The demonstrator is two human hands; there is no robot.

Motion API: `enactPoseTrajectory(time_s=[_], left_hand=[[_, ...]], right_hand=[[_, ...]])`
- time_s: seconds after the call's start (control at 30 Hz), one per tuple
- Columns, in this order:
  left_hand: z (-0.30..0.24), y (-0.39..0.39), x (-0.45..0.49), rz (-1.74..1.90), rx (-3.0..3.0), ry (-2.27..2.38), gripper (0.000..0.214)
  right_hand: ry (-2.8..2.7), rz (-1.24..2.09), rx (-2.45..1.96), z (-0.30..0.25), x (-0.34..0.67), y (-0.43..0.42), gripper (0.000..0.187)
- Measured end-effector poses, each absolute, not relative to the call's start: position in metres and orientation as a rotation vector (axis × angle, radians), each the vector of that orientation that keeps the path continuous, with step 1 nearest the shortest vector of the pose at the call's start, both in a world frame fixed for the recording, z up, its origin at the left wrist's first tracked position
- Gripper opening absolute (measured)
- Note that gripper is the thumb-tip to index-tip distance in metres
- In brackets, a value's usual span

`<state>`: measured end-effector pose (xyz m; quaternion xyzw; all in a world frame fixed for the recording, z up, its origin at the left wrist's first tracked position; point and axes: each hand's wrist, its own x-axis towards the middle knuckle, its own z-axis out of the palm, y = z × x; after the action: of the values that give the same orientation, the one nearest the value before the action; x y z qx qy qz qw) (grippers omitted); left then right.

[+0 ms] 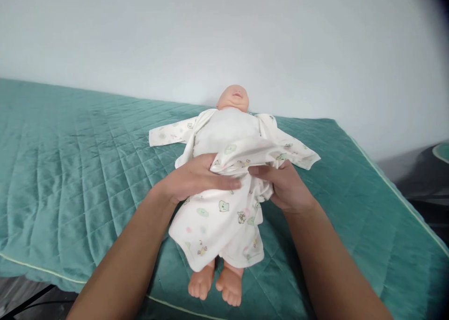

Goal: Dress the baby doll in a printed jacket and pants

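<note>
A baby doll [233,98] lies on its back on a teal quilted mattress [80,161], head toward the wall and bare feet toward me. It wears a white printed baby garment [217,217] with the sleeves spread out to both sides. My left hand [196,178] lies across the doll's belly, thumb and fingers pinching the left flap of the garment. My right hand [286,185] grips the bunched right flap at the doll's waist. Both hands meet at the middle of the doll.
The mattress has a pale piped edge [42,269] near me and on the right. A plain light wall [224,34] rises behind the doll. Dark floor and a teal round object [442,151] show at the far right.
</note>
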<state>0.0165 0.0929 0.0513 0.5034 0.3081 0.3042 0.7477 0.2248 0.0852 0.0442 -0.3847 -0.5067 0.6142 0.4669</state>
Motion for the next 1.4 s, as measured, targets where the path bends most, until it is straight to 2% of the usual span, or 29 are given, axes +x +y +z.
enactPoseTrajectory(time_s=[0.13,0.33,0.5,0.7,0.93,1.13,1.27,1.4], left_hand=[[0.048,0.091,0.020,0.706,0.979,0.628,0.033],[0.033,0.095,0.023,0.927,0.864,0.586,0.034],[0.038,0.089,0.020,0.909,0.909,0.651,0.038],[0.066,0.034,0.038,1.067,0.676,0.796,0.043],[0.081,-0.050,0.044,1.150,0.299,0.908,0.035],[0.083,-0.087,0.047,1.329,0.172,0.906,0.029],[0.079,-0.102,0.056,1.421,0.004,0.888,0.030],[0.062,-0.123,0.068,1.521,-0.113,0.911,0.029]], right_hand=[[-1.243,1.495,-0.955,0.045,0.217,0.085,0.035],[-1.735,1.543,-0.983,0.064,0.219,0.082,0.034],[-1.980,1.395,-1.106,0.072,0.221,0.076,0.032],[-1.958,1.324,-1.078,0.068,0.219,0.075,0.032],[-2.328,1.080,-1.109,0.069,0.208,0.074,0.039],[-2.541,1.114,-1.009,0.071,0.209,0.077,0.038],[-2.664,0.773,-1.099,0.073,0.196,0.075,0.028],[-2.808,0.679,-1.186,0.080,0.184,0.071,0.028]])
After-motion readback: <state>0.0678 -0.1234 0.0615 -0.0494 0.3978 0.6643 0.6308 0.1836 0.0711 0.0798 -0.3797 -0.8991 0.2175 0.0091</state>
